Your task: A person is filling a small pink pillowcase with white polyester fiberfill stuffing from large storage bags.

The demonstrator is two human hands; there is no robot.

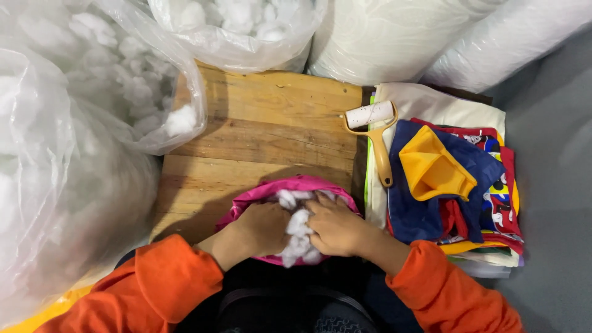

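A pink fabric cover (290, 185) lies at the near edge of a wooden table (265, 123), its mouth toward me. White fibre stuffing (299, 231) bulges out of that mouth. My left hand (259, 228) grips the cover's left edge and presses on the stuffing. My right hand (336, 225) is closed over the stuffing from the right side. Both arms wear orange sleeves.
Large clear plastic bags of white stuffing (92, 92) crowd the left and back. A lint roller with a yellow handle (377, 139) lies by the table's right edge. A stack of folded coloured fabric covers (456, 185) sits at the right. White rolls (431, 37) lean behind.
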